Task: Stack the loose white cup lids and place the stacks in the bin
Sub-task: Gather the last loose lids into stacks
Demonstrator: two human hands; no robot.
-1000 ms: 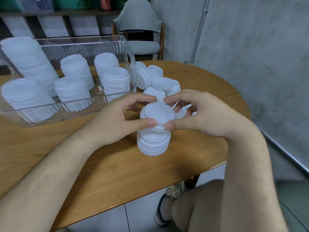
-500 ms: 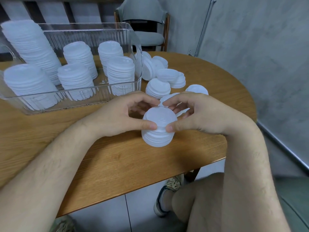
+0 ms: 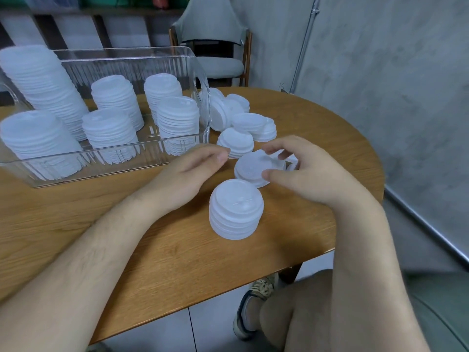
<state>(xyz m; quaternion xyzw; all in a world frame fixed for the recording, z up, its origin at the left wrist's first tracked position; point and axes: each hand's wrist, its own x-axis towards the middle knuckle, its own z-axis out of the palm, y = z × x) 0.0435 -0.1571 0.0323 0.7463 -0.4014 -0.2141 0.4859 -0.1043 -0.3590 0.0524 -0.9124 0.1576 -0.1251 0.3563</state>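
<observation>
A short stack of white cup lids (image 3: 236, 209) stands free on the wooden table (image 3: 177, 250), near its front edge. Just behind it my right hand (image 3: 302, 168) pinches a small bunch of lids (image 3: 253, 168) between thumb and fingers. My left hand (image 3: 193, 171) hovers to the left of that bunch with fingers loosely extended, holding nothing. More loose lids (image 3: 238, 141) lie in small piles beyond the hands. The clear plastic bin (image 3: 101, 161) at the left holds several tall lid stacks (image 3: 114, 125).
A grey chair (image 3: 213, 47) stands behind the table, by a grey wall with a metal pipe (image 3: 304, 41). The table's rounded edge runs close to my knees (image 3: 291, 313). Bare wood lies in front of the bin.
Both hands let go of the front stack, which now stands alone. My right hand moved back and took hold of another bunch of lids; my left hand drew away to the left.
</observation>
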